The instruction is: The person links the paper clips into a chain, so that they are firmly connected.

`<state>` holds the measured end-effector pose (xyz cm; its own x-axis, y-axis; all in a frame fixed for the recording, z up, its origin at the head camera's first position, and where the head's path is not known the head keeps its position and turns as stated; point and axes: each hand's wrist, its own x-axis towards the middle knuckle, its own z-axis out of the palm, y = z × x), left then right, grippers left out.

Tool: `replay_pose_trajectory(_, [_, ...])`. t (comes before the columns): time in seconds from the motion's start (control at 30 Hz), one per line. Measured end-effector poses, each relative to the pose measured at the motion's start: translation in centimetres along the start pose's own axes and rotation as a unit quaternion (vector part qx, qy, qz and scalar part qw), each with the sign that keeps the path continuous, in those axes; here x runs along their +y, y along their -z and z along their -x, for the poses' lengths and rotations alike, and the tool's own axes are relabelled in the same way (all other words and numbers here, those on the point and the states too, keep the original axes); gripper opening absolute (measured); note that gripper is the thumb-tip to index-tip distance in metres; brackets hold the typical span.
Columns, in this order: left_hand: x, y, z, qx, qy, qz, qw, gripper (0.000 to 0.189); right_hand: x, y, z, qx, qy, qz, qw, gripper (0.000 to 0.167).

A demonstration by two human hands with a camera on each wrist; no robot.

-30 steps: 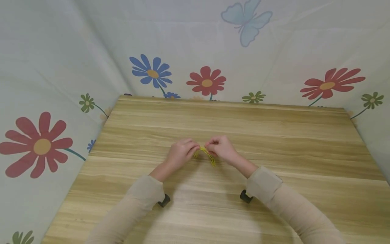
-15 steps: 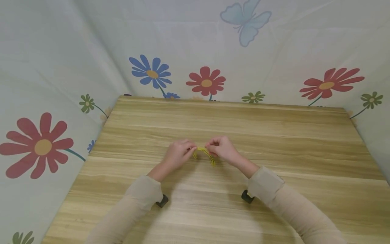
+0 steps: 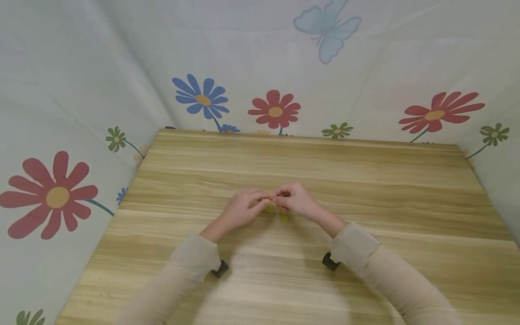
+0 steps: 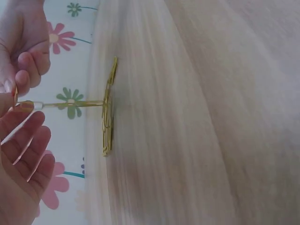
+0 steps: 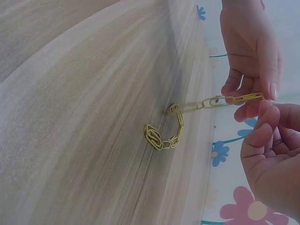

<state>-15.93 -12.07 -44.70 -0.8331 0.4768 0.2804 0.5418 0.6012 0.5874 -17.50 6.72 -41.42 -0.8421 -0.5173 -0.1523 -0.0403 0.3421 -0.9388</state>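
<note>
A chain of linked yellow paper clips point(image 3: 283, 215) hangs between my hands over the middle of the table. Its lower part lies loosely coiled on the wood, as the chain point(image 5: 176, 133) shows in the right wrist view. My left hand point(image 3: 243, 207) pinches the chain near its upper end with thumb and index finger, other fingers loosely spread in the left wrist view. My right hand point(image 3: 297, 198) pinches the top clip with thumb and forefinger, right beside the left fingertips. Fingertips hide most of the clip held there.
The wooden table point(image 3: 365, 180) spreads around both hands. A white curtain point(image 3: 243, 45) printed with flowers and a butterfly stands behind its back edge and at its sides. Black wrist cameras hang under the beige sleeves, including a left wrist camera point(image 3: 220, 269).
The left hand slid slightly left along the chain, then came back right, so both hands' fingertips now meet. The right hand has barely moved.
</note>
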Motion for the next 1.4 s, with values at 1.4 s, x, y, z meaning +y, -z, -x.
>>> replay_pose_trajectory(1.4, [-0.7, 2.9, -0.1, -0.004, 0.156, 0.093, 0.9834, 0.024, 3.9, 1.6, 0.3, -0.028, 0.07, 0.178, 0.9811, 0.025])
